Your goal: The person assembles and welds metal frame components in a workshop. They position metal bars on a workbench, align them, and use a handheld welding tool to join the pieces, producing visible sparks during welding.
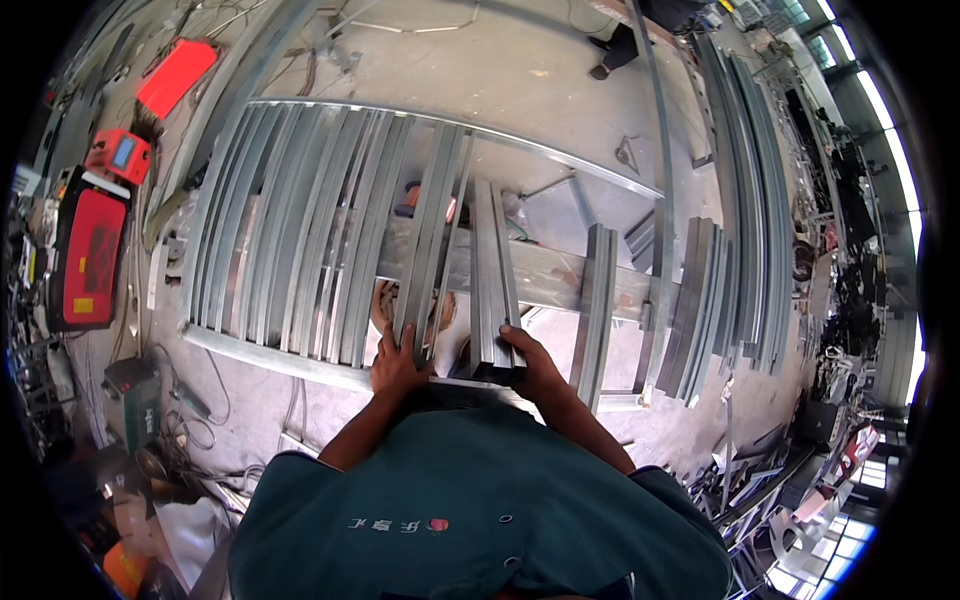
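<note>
A long silver metal channel [494, 290] lies in front of me, its near end in my right hand [532, 366]. That hand is closed around the end, with the thumb on the channel's right side. Just to the left, my left hand [398, 368] grips the near end of a silver metal slat [428, 240], fingers pointing forward along it. This slat is at the right end of a row of similar slats [310, 235] set crosswise in a metal frame [270, 352]. Part of the left hand's grip is hidden beneath its fingers.
Another short channel [597, 300] lies across the frame to the right. Beyond it are stacked metal profiles [690, 310]. A red machine [92, 250] and a smaller red box with a display [120, 153] stand at left. Cables cross the floor. A person's leg [622, 50] shows at the far side.
</note>
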`<state>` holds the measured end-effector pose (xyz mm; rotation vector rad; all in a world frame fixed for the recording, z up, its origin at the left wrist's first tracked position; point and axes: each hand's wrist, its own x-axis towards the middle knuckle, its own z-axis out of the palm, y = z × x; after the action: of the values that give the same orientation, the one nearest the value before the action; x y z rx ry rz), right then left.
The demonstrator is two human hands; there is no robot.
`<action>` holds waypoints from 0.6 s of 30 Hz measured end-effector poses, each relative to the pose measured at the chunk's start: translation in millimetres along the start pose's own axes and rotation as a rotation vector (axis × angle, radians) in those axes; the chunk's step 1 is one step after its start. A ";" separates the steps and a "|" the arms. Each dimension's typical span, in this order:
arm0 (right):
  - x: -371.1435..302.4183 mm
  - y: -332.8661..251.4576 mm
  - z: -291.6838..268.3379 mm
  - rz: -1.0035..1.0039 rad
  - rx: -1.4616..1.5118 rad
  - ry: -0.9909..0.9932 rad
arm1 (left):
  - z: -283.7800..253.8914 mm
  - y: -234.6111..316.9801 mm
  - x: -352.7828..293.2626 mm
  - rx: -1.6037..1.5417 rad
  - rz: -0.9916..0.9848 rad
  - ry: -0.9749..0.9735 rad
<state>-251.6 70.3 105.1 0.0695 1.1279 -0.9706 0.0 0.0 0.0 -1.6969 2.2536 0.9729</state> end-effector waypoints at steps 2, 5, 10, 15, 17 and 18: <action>1.0 -5.0 -26.1 -0.037 -0.181 0.099 | 9.2 7.3 13.9 -0.031 0.014 0.017; -55.0 10.6 -17.0 0.109 -0.176 0.096 | 0.9 -17.1 -7.8 0.004 0.042 0.100; -164.8 27.5 -37.6 -0.076 -0.245 0.262 | 4.5 3.8 -16.1 -0.004 0.063 0.138; -211.4 43.5 -68.6 -0.340 -0.325 0.323 | 24.3 -6.8 -5.0 0.045 0.124 0.278; -222.4 46.0 -85.2 -0.394 -0.259 0.351 | 28.5 -7.0 -0.6 0.067 0.150 0.309; -231.1 49.4 -98.8 -0.390 -0.247 0.367 | 31.2 -7.4 -4.8 0.080 0.141 0.304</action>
<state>-308.9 292.3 219.3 -0.1869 1.6328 -1.1835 0.6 20.8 -24.8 -1.7745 2.5936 0.6755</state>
